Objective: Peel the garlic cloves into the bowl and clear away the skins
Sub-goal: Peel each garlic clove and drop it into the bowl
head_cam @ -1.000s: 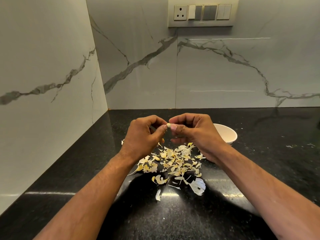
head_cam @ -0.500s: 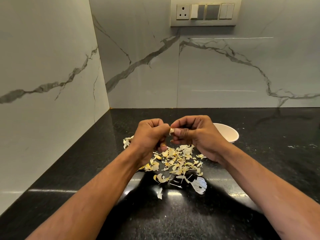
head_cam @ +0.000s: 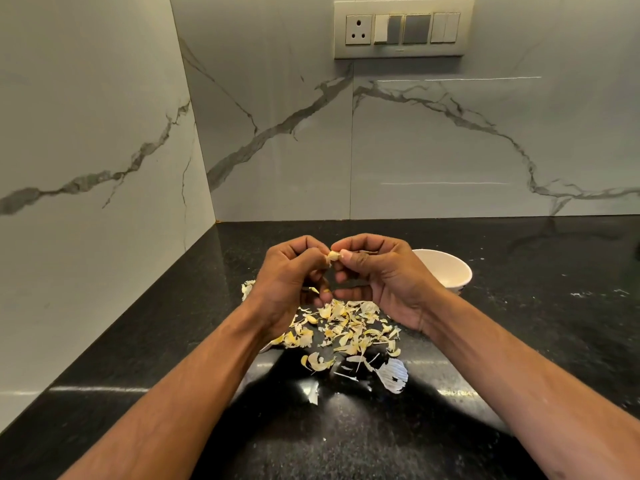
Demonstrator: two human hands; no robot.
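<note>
Marble-veined wall panels (head_cam: 450,150) meet in a corner at the back left of the black worktop (head_cam: 346,427), with a switch panel (head_cam: 403,28) high on the rear wall. Above a scatter of skins (head_cam: 341,329), the left hand (head_cam: 291,282) and right hand (head_cam: 384,278) both pinch one garlic clove (head_cam: 333,256) between curled fingers. A white bowl (head_cam: 446,270) sits just behind the right hand, partly hidden by it. Bare worktop stretches to the right and toward the near edge; the left wall crowds the left side.
</note>
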